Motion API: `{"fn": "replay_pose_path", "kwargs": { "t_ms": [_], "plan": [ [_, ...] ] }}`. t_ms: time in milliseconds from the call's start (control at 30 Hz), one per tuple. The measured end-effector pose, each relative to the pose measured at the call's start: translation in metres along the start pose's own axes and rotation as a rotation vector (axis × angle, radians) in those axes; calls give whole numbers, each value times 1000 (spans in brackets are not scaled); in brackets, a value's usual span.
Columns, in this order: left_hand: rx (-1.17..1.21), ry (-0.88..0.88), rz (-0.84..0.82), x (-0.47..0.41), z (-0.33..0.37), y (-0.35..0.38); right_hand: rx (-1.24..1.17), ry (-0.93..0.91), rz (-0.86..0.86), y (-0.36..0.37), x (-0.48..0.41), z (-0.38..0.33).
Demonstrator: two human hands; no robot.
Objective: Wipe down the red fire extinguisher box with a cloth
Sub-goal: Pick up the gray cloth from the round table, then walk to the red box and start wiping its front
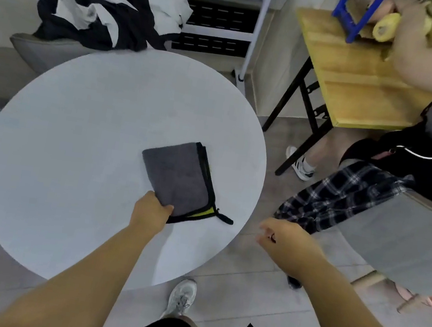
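Note:
A folded grey cloth [178,177] with black trim and a yellow-green corner lies on the round white table [69,154], near its right edge. My left hand [152,211] grips the cloth's near corner, thumb on top and fingers under the edge. My right hand [285,243] hovers off the table's right side above the floor, fingers loosely curled and holding nothing. No red fire extinguisher box is in view.
A person in plaid shorts [345,195] sits on a grey chair [406,241] at the right, close to my right hand. A wooden table [355,80] stands behind. A black-and-white jacket [111,14] lies on a chair at the back.

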State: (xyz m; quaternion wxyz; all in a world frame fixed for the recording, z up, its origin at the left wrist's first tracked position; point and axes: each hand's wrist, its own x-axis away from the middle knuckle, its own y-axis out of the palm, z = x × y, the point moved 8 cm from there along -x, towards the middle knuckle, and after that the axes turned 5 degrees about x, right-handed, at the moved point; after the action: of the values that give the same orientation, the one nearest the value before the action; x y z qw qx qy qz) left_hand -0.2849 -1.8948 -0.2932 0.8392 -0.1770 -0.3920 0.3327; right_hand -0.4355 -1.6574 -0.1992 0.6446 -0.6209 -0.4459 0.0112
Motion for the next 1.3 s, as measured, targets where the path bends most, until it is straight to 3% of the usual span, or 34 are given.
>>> {"fn": "replay_pose_path", "kwargs": {
  "t_ms": [200,567,733,933,1300],
  "plan": [
    [26,223,2,29,36,-10,-56,48,2,13,26,17],
    [-399,548,-229,169,102,19,-186,58,225,42,139,62],
    [-455,762,-412,268,116,85,-250,117,357,73,227,104],
    [-600,942,-746,389,114,192,-311,297,505,120,347,175],
    [-735,1246,-1205,578,122,356,-459,732,459,229,517,290]
  ]
}}
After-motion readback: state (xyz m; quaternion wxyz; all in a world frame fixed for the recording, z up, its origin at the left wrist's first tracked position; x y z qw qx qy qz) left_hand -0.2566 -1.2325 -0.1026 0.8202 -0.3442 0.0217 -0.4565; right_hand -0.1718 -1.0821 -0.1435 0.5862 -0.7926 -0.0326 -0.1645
